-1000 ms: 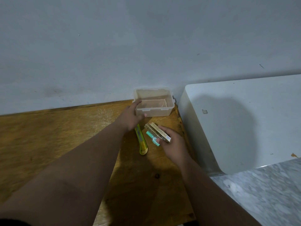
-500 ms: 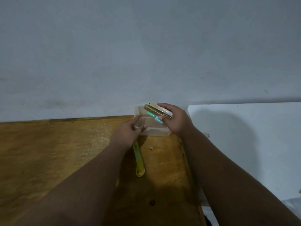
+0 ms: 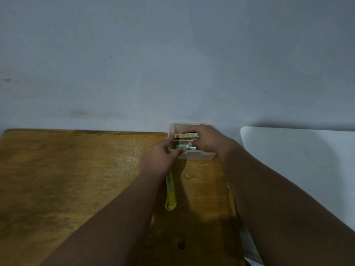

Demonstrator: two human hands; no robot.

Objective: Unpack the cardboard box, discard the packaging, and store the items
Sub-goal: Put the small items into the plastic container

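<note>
Now, stage: storing, I judge; no cardboard box or packaging in view.
Items: two flat tan packets (image 3: 186,136) and a small teal one (image 3: 184,147), over the open clear plastic container (image 3: 199,156) at the wall end of the wooden worktop (image 3: 76,179).
Right hand (image 3: 206,139): closed around the packets from above.
Left hand (image 3: 163,158): fingers at the container's near-left rim, steadying it.
Handling: probably light, stiff, flat; pinch by the long edges, lower them level.
Nearby: yellow utility knife (image 3: 170,192) lying beside the left wrist.
</note>
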